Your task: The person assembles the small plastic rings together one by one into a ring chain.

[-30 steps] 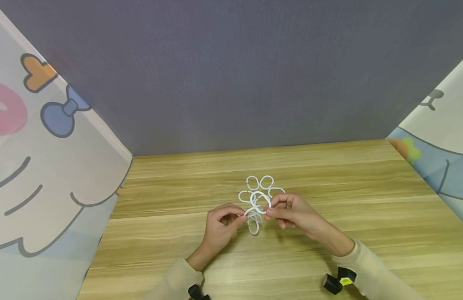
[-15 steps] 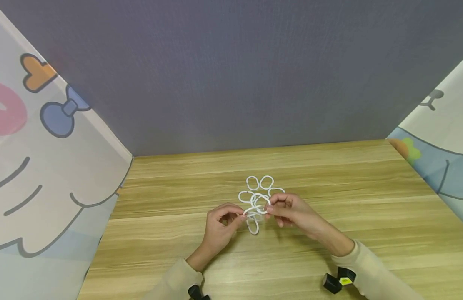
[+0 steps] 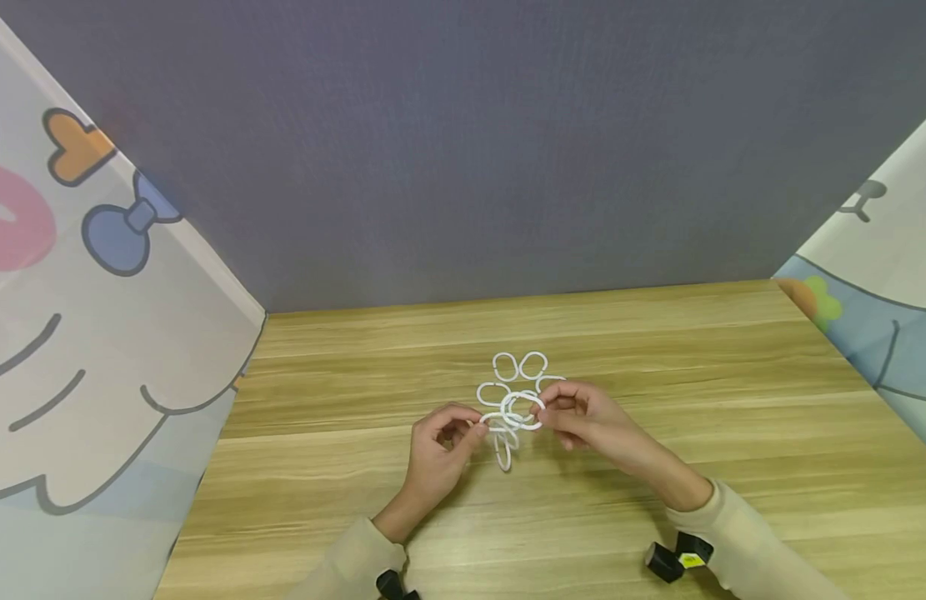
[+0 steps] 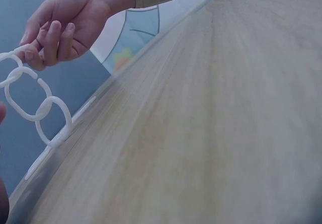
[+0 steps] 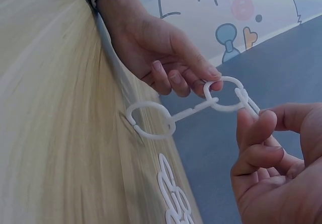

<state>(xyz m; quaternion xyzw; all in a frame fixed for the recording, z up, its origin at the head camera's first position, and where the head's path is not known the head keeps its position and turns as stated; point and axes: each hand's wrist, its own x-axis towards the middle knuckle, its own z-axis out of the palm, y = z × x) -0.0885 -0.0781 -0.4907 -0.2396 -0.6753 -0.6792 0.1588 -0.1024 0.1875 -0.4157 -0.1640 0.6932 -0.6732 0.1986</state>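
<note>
My left hand [image 3: 440,450] pinches a white plastic chain link [image 3: 496,415] between thumb and fingertips. A second white link [image 5: 246,102], hooked through the first, is pinched by my right hand [image 3: 601,427] just to the right. Below the left hand's link dangles a short run of joined links, ending in an oval link [image 5: 151,137] close over the table. In the left wrist view my right hand [image 4: 68,27] shows above the hanging links [image 4: 69,118], while only a sliver of the left hand shows at the left edge.
Several loose white links [image 3: 496,367] lie on the wood-grain table [image 3: 342,367] behind the hands; one on the right is partly hidden by the right hand. A grey panel [image 3: 463,150] stands at the back, and cartoon-printed panels [image 3: 170,333] flank the table.
My left hand has shifted slightly left, and the right hand slightly right and up. The held links look flatter and more spread out; the hanging link has turned narrower.
</note>
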